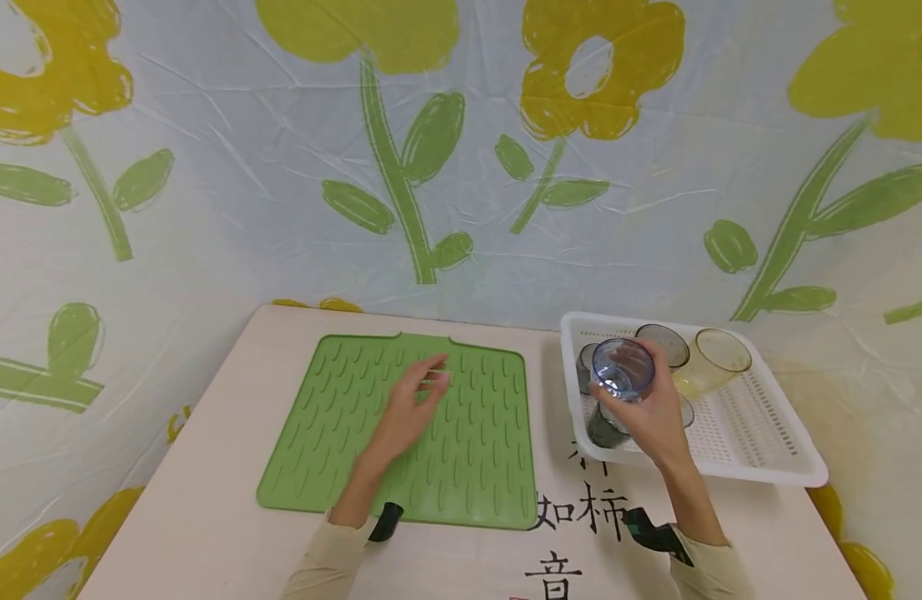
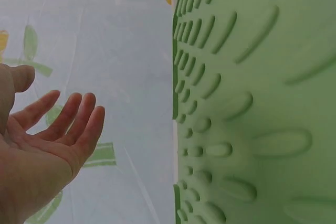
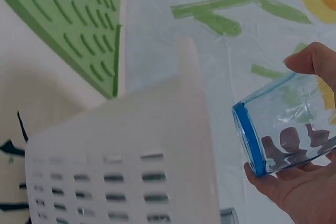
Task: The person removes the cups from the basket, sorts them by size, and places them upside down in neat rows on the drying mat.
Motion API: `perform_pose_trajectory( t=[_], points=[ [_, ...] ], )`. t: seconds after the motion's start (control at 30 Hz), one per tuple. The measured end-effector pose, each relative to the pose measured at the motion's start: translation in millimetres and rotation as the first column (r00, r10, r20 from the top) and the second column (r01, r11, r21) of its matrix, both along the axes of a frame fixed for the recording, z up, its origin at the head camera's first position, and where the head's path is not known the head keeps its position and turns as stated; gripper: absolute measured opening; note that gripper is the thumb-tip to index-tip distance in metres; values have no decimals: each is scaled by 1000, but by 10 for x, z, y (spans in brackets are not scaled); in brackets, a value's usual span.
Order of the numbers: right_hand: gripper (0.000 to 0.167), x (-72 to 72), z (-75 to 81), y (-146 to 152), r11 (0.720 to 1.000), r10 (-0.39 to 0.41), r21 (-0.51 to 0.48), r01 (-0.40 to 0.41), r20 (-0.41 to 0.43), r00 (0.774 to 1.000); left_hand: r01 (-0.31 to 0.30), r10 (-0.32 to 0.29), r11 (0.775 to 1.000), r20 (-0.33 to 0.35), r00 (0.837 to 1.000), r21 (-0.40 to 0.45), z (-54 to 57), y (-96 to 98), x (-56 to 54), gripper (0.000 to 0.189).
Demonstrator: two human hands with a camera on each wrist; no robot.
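Beige sleeves (image 1: 322,562) are showing nearest. The work is looking only partly done: one blue-rimmed glass tumbler (image 1: 620,371) is being held up, while several other glasses are sitting in a white plastic basket (image 1: 757,421); whether the tumbler is leaving or joining them, I cannot tell. The left hand (image 1: 408,408) is hovering above a green ridged mat (image 1: 491,450), holding nothing, its fingers relaxed and slightly bent. The right hand (image 1: 656,412) is gripping the tumbler, thumb and fingers bracing opposite sides, the rim projecting past the thumb tip. Below and behind it, a smoky grey tumbler (image 1: 606,432) and an amber glass (image 1: 709,368) are resting in the basket. Farthest off, flower-printed cloth (image 1: 491,192) is forming the backdrop.
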State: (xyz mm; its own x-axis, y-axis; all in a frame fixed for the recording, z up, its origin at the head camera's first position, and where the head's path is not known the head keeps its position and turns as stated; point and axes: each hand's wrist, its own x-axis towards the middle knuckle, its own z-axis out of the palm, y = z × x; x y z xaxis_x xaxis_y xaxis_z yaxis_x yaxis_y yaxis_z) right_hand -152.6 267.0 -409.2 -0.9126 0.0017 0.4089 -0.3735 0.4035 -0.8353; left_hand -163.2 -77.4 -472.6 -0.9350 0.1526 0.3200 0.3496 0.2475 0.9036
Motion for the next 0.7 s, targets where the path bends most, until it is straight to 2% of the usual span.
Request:
perform_pose_trajectory(
  t=[0.1,0.27,0.47,0.7],
  points=[
    [81,-25,-24,-102,999,28,-24,-27,12,1000,10,-10,1000,-7,1000,10,15,50,-5,42],
    [83,-48,-49,-265,1000,22,-8,-22,44,999,27,-27,999,-17,999,30,26,119,-20,43],
    [80,-93,-105,-436,997,66,-33,-64,63,996,50,-50,996,2,999,78,69,222,-23,43],
    [77,-138,-182,-650,983,164,-96,-159,52,985,78,-84,986,34,996,146,89,350,-32,44]
  ],
)
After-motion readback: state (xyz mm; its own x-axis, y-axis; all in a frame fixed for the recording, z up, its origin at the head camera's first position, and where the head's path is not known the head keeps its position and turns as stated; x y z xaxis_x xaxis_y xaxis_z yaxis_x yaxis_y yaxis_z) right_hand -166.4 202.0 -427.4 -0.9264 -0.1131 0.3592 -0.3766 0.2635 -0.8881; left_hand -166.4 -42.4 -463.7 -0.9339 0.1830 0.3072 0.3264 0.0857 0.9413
